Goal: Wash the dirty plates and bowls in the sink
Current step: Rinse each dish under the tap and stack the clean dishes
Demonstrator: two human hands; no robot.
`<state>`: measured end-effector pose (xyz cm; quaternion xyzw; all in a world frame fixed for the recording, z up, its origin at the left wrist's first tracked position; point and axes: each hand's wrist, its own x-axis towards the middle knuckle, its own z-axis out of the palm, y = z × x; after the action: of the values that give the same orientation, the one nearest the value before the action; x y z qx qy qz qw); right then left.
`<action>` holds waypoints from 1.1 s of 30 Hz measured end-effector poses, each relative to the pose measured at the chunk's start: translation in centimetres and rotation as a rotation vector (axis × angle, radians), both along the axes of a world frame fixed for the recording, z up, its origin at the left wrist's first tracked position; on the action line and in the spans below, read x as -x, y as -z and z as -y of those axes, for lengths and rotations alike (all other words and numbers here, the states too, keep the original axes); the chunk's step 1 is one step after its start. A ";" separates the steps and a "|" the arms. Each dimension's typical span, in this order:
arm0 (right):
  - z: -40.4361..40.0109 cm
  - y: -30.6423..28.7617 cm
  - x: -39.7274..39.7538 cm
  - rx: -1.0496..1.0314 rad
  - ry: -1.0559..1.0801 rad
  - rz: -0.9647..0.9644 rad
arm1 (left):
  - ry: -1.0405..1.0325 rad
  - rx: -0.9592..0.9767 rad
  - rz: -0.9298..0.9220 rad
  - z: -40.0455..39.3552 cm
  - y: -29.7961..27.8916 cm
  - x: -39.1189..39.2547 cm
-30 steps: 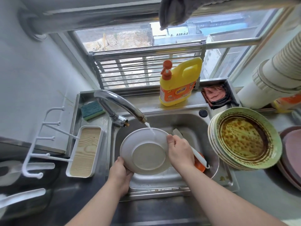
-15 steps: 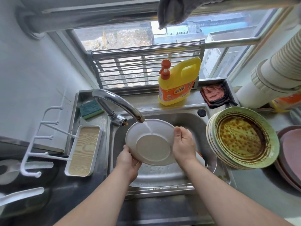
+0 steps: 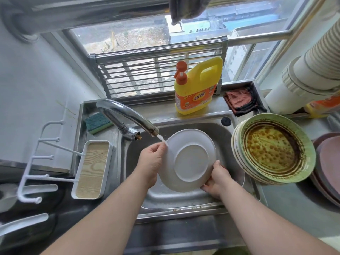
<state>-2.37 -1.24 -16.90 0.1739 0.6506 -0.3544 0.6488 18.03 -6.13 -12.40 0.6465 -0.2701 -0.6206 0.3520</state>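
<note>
A daylit window (image 3: 147,32) with a metal rail grille (image 3: 158,76) fills the upper centre; a pale wall (image 3: 36,80) stands at left.

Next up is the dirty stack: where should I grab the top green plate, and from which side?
Grip the green plate by its near-left rim overhanging the sink, coming from the sink side. It tilts that way, and its centre is greasy.
</note>
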 end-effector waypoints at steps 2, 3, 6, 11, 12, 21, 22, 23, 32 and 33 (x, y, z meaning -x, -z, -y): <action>-0.2 0.0 0.2 -0.024 -0.056 -0.001 | 0.018 -0.008 -0.027 0.7 -0.4 0.6; -0.3 0.1 0.2 -0.023 -0.084 -0.001 | 0.027 -0.031 -0.038 1.0 -0.5 0.8; -0.3 0.6 0.3 0.045 -0.080 -0.012 | 0.081 -0.187 -0.017 1.9 -0.4 1.1; 1.0 -0.5 1.0 0.000 0.111 0.043 | -0.119 -0.430 -0.117 2.3 1.1 0.9; 1.6 -0.9 1.0 0.016 0.126 0.070 | -0.192 -0.473 -0.175 2.4 1.3 0.6; 7.9 -5.2 -2.7 0.159 0.051 0.050 | -0.524 -0.771 -0.405 1.6 5.3 -4.7; 8.5 -5.7 -3.3 0.168 -0.004 0.046 | -0.523 -0.799 -0.416 1.1 5.9 -5.2; 9.0 -6.2 -3.9 0.183 -0.065 0.036 | -0.515 -0.827 -0.427 0.5 6.3 -5.5; 9.3 -8.4 -8.7 0.386 -0.529 -0.163 | -0.417 -0.949 -0.396 -2.3 7.5 -5.3; 8.7 -8.6 -8.8 0.412 -0.576 -0.196 | -0.411 -0.947 -0.364 -2.4 7.3 -5.1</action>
<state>6.43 -9.92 -8.27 -0.1856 0.6467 -0.2956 0.6781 23.15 -3.73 -19.72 0.6559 0.2360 -0.6947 0.1777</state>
